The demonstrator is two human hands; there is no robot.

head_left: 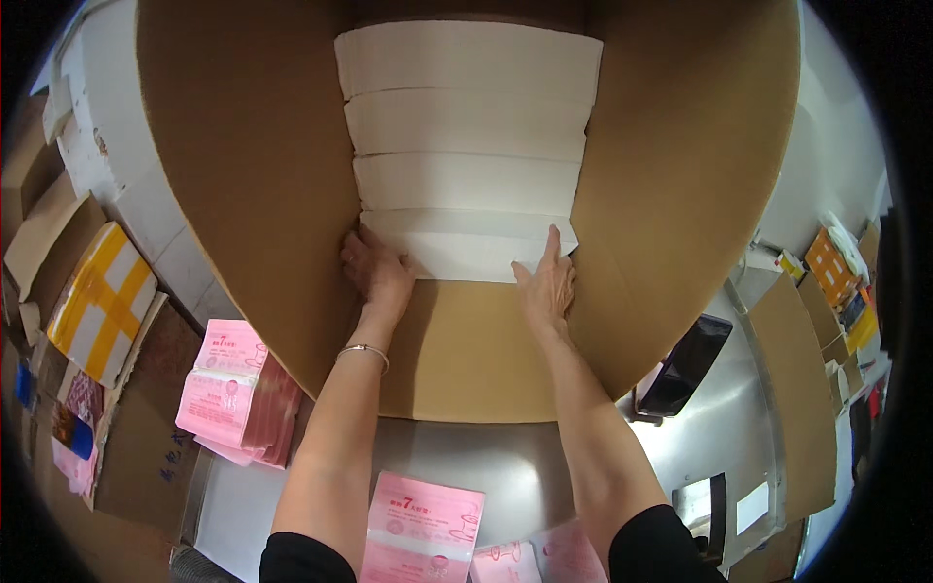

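A large cardboard box [466,350] stands open in front of me. Inside lie several white paper-like bundles in rows, one behind another; their exact kind I cannot make out. My left hand [377,272] is curled round the left end of the nearest white bundle [466,255], its thumb on the front side. At the right end of that bundle, my right hand [547,287] grips with the index finger stretched over the top and the thumb at the front edge. Its other fingers are partly hidden against the box wall. A thin bracelet [363,350] circles my left wrist.
Stacked pink printed packs [238,389] stand left of the box. More pink packs [423,530] lie between my forearms on the metal table [457,452]. A black device [688,364] stands at the right. Cardboard boxes and a yellow-taped white parcel [102,301] crowd the left side.
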